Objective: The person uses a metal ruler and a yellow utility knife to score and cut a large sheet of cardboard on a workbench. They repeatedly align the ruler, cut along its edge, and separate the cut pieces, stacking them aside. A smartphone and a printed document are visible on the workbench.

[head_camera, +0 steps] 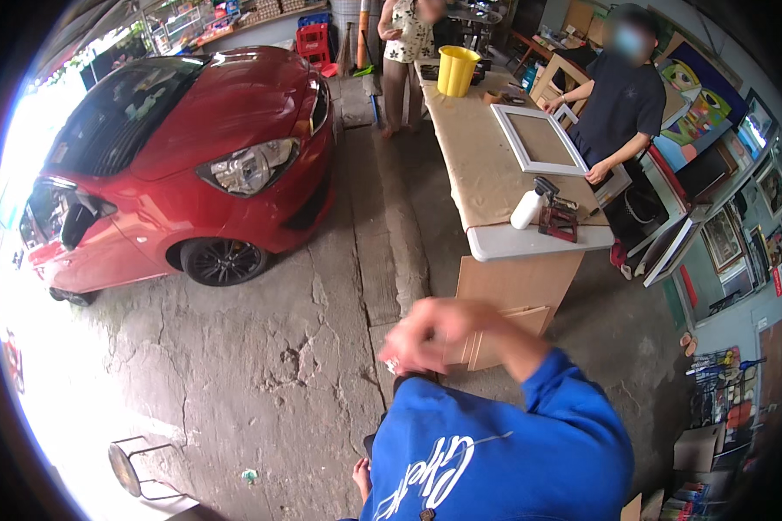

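Observation:
My right hand (433, 335) is raised in front of my chest, bent at the wrist below a blue sleeve. Motion blurs its curled fingers, and I cannot tell whether anything is between them. Behind it in the view, tan boards (508, 280) stand under the near end of the worktable (534, 244). Low beside my blue sweatshirt (515, 449), part of my left hand (362, 478) shows; the sweatshirt hides the rest. On the tabletop are a white spray bottle (526, 208) with a black trigger and a dark red staple gun (559, 220).
Across the table, a person in a dark shirt (625, 98) touches a white picture frame (528, 159). A yellow bucket (457, 71) stands farther back, near another person (407, 45). Left are a red car (234, 130) and a stool (125, 470) on cracked concrete (267, 365).

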Demonstrator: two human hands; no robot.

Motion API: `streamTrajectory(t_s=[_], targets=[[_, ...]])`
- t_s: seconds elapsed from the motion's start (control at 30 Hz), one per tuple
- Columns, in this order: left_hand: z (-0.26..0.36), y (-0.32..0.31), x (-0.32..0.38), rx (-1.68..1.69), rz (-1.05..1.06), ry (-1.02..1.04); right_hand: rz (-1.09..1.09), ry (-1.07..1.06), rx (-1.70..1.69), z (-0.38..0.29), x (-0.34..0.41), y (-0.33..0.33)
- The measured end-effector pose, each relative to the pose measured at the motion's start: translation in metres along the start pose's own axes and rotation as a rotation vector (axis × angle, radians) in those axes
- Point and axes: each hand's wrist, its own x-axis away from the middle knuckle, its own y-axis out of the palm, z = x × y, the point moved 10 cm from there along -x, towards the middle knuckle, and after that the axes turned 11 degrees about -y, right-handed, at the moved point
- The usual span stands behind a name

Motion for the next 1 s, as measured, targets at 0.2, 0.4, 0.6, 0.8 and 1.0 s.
streamTrajectory(t_s=[0.2,0.4,0.6,0.8,1.0], targets=[[-0.054,-0.146,0.043,0.414,0.282,-0.188,-0.186,0.705,0.338,0.331,0.063,0.170],[-0.119,-0.189,0.073,0.714,0.487,-0.331,-0.414,0.749,0.423,0.448,0.007,0.160],[-0.167,-0.147,0.022,0.890,0.285,0.000,-1.124,0.697,0.487,0.535,-0.074,0.260],[-0.180,-0.222,0.068,0.985,0.779,-0.012,-1.600,0.174,0.804,0.557,-0.163,0.471],[-0.173,-0.287,0.168,1.374,1.120,-0.006,-1.307,0.019,0.320,0.446,-0.389,0.714]])
